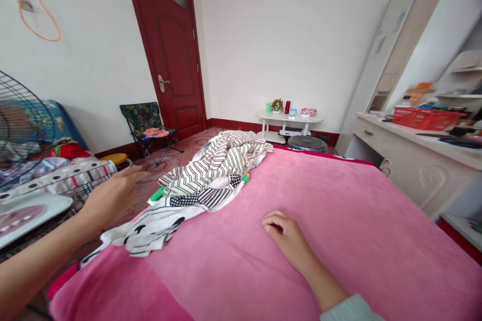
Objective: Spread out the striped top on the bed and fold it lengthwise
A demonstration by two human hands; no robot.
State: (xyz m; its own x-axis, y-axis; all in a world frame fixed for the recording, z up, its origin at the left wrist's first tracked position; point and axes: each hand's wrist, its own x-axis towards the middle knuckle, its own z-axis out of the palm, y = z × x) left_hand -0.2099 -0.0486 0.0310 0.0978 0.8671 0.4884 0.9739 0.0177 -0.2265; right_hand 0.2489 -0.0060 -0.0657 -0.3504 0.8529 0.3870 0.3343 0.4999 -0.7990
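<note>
Cloth [222, 165], striped and dotted, lies crumpled on far left of pink blanket [339, 200]. Left hand [118, 190] blurred, left of cloth, fingers outstretched, free. Right hand [286, 238] over blanket, fingers loosely curled, free.

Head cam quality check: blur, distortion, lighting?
Head view: left hand smeared, probably motion blur; right hand sharper. Head view: apparent wide-angle distortion, door leaning. Head view: soft, fairly even light, no harsh glare on the pink blanket.
</note>
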